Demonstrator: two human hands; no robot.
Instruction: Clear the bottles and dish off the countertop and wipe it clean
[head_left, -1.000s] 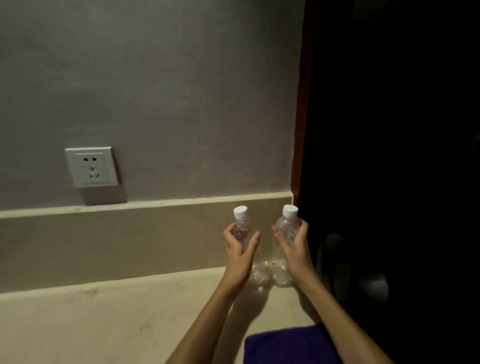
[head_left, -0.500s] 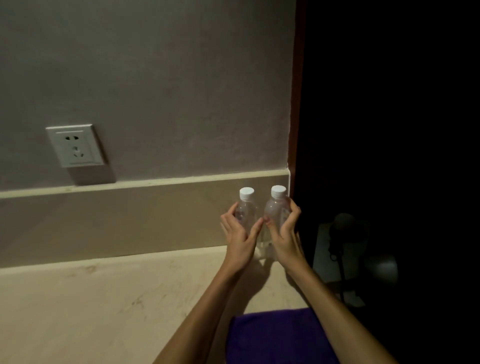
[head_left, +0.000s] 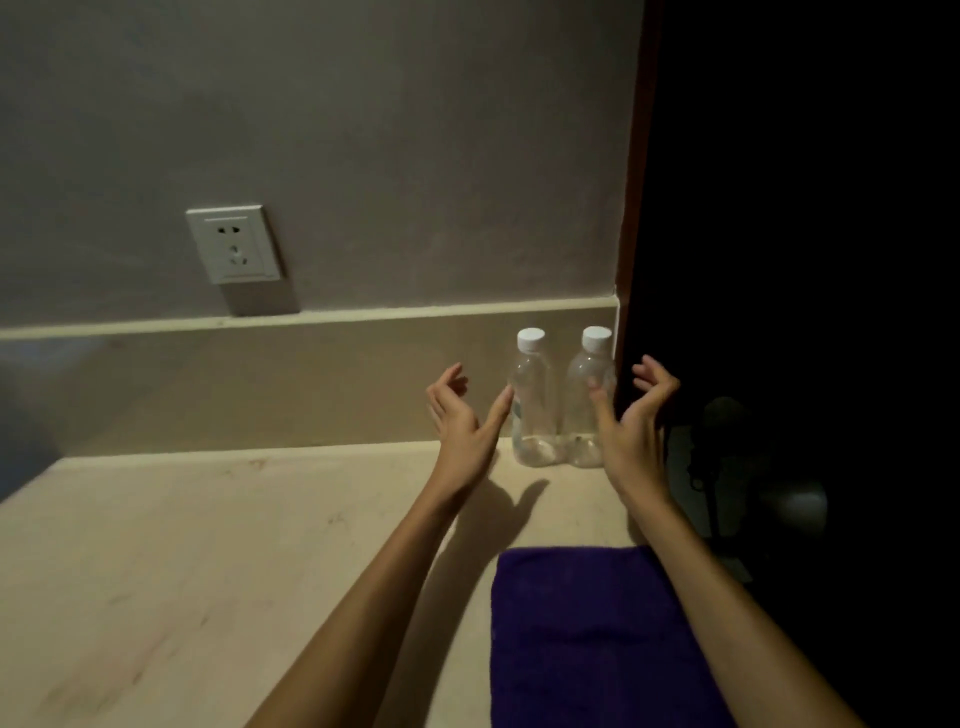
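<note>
Two clear plastic bottles with white caps stand upright side by side at the back right corner of the beige countertop, against the wall: the left bottle and the right bottle. My left hand is open just left of the left bottle, thumb near its side, holding nothing. My right hand is open around the right bottle's right side, fingers spread, off the bottle. A folded purple cloth lies flat on the counter near me. No dish is in view.
A white wall socket sits on the grey wall above the backsplash ledge. The counter ends at the right in a dark area, where a dim lamp-like object stands. Faint reddish stains mark the countertop.
Both hands held a bottle each and set them down in the back right corner. The hands have now let go and opened, drawing slightly apart from the bottles.
</note>
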